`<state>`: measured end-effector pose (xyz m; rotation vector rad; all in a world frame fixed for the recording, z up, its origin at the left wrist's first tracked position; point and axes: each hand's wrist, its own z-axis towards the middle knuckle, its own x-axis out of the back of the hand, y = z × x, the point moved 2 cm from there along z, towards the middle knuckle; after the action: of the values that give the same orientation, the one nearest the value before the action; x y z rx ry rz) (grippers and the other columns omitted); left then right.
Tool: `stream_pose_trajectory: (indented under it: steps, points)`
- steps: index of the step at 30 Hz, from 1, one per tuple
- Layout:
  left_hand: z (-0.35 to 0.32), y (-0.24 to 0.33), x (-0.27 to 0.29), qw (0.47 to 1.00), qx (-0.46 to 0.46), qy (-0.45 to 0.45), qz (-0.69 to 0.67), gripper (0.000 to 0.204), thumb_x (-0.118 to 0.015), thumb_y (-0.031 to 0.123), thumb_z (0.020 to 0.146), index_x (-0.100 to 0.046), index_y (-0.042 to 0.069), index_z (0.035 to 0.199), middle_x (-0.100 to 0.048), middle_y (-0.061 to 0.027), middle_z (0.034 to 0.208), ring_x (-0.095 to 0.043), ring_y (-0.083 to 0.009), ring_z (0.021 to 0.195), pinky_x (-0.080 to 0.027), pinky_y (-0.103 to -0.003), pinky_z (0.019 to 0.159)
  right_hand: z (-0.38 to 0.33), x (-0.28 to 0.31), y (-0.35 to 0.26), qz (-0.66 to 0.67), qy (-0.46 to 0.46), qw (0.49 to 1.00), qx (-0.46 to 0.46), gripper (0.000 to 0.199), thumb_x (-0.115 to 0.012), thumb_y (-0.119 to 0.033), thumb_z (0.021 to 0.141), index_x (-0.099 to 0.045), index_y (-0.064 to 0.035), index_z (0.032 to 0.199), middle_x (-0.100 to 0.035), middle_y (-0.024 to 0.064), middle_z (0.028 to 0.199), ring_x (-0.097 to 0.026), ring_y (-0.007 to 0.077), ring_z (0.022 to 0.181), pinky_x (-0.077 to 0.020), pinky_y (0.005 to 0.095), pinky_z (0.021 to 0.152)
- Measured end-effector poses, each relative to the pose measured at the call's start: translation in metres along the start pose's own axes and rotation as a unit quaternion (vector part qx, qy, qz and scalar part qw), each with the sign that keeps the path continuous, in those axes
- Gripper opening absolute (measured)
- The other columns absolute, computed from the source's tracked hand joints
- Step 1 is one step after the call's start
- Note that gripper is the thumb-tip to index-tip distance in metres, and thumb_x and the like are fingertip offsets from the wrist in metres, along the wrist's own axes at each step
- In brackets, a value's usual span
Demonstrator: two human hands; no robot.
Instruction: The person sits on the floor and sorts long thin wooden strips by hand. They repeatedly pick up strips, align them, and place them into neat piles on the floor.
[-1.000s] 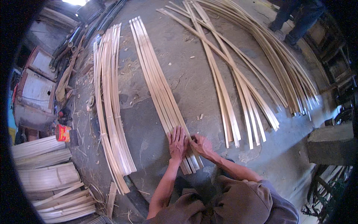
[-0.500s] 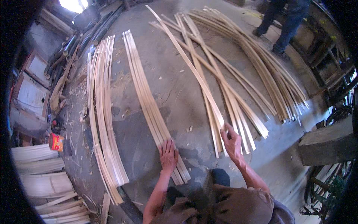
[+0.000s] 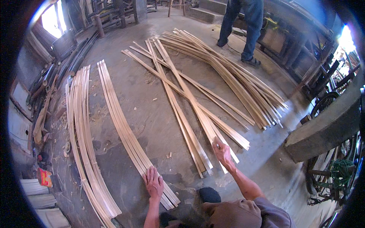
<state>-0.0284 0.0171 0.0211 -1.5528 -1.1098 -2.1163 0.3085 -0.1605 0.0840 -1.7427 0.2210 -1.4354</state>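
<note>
Head view: left hand (image 3: 154, 183) lies flat, fingers together, pressing the near end of a neat row of long pale bamboo slats (image 3: 125, 129) on the grey concrete floor (image 3: 144, 95). Right hand (image 3: 222, 150) closes on one slat's end in the crossed loose pile (image 3: 190, 110). Pulling it could drag neighbouring slats askew, and raw edges may cut or splinter the fingers.

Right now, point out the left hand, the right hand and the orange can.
left hand (image 3: 154, 183), head view, back of the hand
right hand (image 3: 222, 151), head view, its knuckles
orange can (image 3: 45, 177), head view, its side
</note>
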Motion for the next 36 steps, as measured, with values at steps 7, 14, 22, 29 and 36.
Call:
stream_pose_trajectory:
  steps: [7, 14, 22, 29, 36]
  points:
    - [0.000, -0.002, -0.002, 1.000, -0.001, 0.005, 0.005, 0.054, -0.054, 0.024, 0.092, -0.047, 0.001, 0.140, -0.039, -0.0133, 0.151, -0.030, -0.0311, 0.143, -0.015, -0.051, 0.119, -0.002, 0.000, 0.021, -0.048, -0.016, 0.998, 0.033, 0.035, -0.059, -0.030, 0.094, -0.060, -0.0102, 0.123, -0.059, 0.0261, 0.081, -0.060, 0.0352, 0.074, -0.0487, 0.0436, 0.070]
    - [0.001, 0.004, 0.000, 1.000, 0.009, 0.014, 0.001, 0.053, -0.053, 0.025, 0.092, -0.048, 0.000, 0.138, -0.040, -0.0159, 0.150, -0.031, -0.0325, 0.142, -0.017, -0.050, 0.119, -0.020, -0.050, 0.012, 0.122, -0.030, 0.984, 0.125, 0.034, -0.063, -0.018, 0.087, -0.058, -0.0039, 0.118, -0.061, 0.0193, 0.098, -0.059, 0.0338, 0.095, -0.0468, 0.0436, 0.081]
    - [-0.004, -0.014, -0.014, 0.996, 0.029, 0.084, 0.016, 0.049, -0.050, 0.023, 0.095, -0.047, -0.003, 0.136, -0.042, -0.0181, 0.146, -0.035, -0.0354, 0.139, -0.023, -0.048, 0.117, -0.136, -0.169, -0.086, 0.082, -0.303, 0.917, 0.246, 0.030, -0.054, -0.031, 0.095, -0.059, -0.0061, 0.110, -0.065, 0.0235, 0.094, -0.063, 0.0446, 0.085, -0.0503, 0.0512, 0.071]
    - [-0.007, -0.023, -0.010, 0.993, 0.021, 0.114, -0.037, 0.049, -0.047, 0.024, 0.096, -0.047, -0.004, 0.137, -0.042, -0.0181, 0.147, -0.036, -0.0358, 0.138, -0.024, -0.047, 0.117, -0.152, -0.183, -0.110, 0.034, -0.373, 0.920, 0.111, 0.038, -0.056, -0.039, 0.093, -0.058, -0.0063, 0.112, -0.066, 0.0249, 0.090, -0.063, 0.0459, 0.087, -0.0496, 0.0525, 0.071]
    - [-0.002, -0.021, -0.023, 0.993, 0.004, 0.115, -0.029, 0.046, -0.048, 0.024, 0.096, -0.053, -0.004, 0.133, -0.045, -0.0194, 0.145, -0.039, -0.0375, 0.135, -0.025, -0.049, 0.117, -0.124, -0.151, -0.086, 0.272, -0.335, 0.891, -0.141, 0.039, -0.057, -0.036, 0.094, -0.063, -0.0008, 0.108, -0.068, 0.0169, 0.081, -0.066, 0.0259, 0.077, -0.0521, 0.0399, 0.070]
